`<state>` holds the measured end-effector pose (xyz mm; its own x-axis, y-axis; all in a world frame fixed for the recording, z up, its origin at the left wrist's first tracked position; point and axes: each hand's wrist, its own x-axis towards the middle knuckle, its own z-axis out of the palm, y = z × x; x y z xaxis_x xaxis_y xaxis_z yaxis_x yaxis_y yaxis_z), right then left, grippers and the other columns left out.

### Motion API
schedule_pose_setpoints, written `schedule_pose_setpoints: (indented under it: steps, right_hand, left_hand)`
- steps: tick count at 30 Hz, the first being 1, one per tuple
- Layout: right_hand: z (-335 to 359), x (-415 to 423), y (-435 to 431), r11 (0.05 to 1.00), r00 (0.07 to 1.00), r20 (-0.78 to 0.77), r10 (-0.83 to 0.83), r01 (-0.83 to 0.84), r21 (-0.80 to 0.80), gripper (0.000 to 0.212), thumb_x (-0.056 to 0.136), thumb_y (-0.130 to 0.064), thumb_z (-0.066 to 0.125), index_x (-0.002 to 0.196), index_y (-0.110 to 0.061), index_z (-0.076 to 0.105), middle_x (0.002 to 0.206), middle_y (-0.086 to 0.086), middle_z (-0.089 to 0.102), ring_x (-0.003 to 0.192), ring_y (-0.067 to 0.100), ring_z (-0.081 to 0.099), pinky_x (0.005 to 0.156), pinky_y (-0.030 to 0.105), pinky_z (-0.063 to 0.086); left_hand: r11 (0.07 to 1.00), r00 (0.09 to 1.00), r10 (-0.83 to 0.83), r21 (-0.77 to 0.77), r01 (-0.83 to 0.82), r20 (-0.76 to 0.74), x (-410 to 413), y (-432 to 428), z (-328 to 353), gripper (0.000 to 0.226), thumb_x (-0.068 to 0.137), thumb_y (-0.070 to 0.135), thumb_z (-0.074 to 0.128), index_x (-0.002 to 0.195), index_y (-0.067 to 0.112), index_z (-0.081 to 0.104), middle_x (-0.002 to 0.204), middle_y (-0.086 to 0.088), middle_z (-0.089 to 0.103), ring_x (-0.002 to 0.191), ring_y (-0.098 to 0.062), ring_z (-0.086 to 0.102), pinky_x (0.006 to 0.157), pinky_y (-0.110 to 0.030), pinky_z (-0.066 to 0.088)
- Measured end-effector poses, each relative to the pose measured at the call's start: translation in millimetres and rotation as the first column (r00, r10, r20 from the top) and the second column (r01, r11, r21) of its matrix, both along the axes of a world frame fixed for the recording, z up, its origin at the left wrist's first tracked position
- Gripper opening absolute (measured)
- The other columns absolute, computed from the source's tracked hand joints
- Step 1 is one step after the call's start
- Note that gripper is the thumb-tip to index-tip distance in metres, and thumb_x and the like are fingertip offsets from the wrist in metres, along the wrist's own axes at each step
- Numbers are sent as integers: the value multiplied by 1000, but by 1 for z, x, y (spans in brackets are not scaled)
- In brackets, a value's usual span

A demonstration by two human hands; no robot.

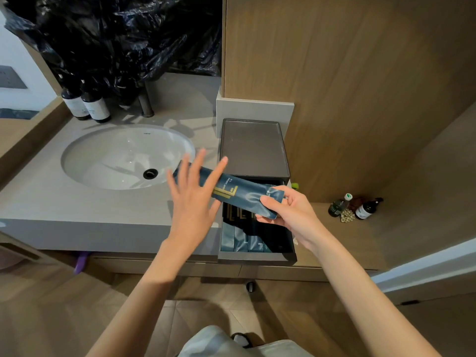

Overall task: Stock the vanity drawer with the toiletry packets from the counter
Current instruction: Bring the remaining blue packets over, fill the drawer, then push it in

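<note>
Right hand [291,212]: pinches blue packet [242,195] at its 3 o'clock end.
Left hand [192,199]: released, straight fingers over its 9 o'clock end.
Drawer [257,258]: open, beneath.

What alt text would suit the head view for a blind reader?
A person's right hand pinches a dark blue toiletry packet above an open drawer of similar packets, the flat left hand over its other end. A white sink lies alongside.

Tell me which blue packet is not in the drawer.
The packet that the right hand pinches by one end above the open drawer, behind the open left hand. The other packets sit side by side inside it.
</note>
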<state>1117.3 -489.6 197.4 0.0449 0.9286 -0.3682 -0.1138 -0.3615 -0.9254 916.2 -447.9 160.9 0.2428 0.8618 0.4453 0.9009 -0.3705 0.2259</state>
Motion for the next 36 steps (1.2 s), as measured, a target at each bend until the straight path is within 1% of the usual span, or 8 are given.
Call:
schedule_pose_setpoints:
  steps: [2,5,10,15,20,28,33,36]
  right_hand:
    - [0,6,-1,999,999,22,-35,35,18,28,89,-11,65,115,-5,58,102,14,72,75,17,73,63,24,59]
    - [-1,14,-2,996,997,26,-74,73,42,27,89,-11,65,115,-5,59,105,15,72,79,19,73,68,26,61]
    - [-3,19,-4,992,993,41,-111,108,64,29,88,-11,65,116,-6,58,105,13,72,81,19,74,70,30,61]
    - [-8,8,-16,999,999,31,-31,30,25,22,87,-5,66,105,-1,53,103,15,72,82,27,73,69,34,62]
    - [-17,-6,-26,981,974,122,192,-193,-8,16,87,-8,66,97,-10,54,94,8,74,78,16,73,67,27,60]
    - [-20,3,-24,990,966,218,142,-134,-51,20,92,-26,61,107,-13,64,91,5,77,84,16,71,73,31,55]
    - [-26,13,-30,993,972,220,86,-66,-98,13,93,-21,61,84,-12,65,60,-2,56,54,9,49,48,16,44]
    - [-31,25,-30,985,971,217,103,-69,-159,16,93,-18,60,78,-14,65,61,-3,54,51,7,49,45,15,42]
  left_hand:
    - [972,941,179,-197,-125,287,2,-4,1,100,72,25,78,149,37,15,157,-16,-2,144,-40,-7,114,-59,7]
    - [867,684,381,-498,-29,622,2,-8,1,110,72,25,80,149,36,2,156,-15,-11,145,-34,-5,114,-50,11]
    - [772,474,469,-607,191,746,-3,-8,-2,95,81,20,72,150,31,8,155,-4,22,140,-22,28,111,-40,31]
    - [636,283,541,-606,479,792,8,0,6,60,88,32,62,142,24,36,118,-5,67,105,-17,66,92,-35,53]
    - [658,270,527,-588,471,806,22,3,8,44,90,13,61,131,15,45,90,-10,71,69,-11,72,69,-28,60]
    - [489,504,442,-671,558,742,37,-4,1,65,84,17,69,141,20,38,97,-8,74,75,-15,72,71,-31,60]
    - [519,549,388,-668,533,740,39,-5,-4,59,85,17,67,139,20,43,96,0,71,62,-5,67,63,-20,58]
    - [642,634,323,-654,400,703,33,-5,-9,52,88,20,64,137,17,47,104,4,68,80,-8,64,68,-13,54]
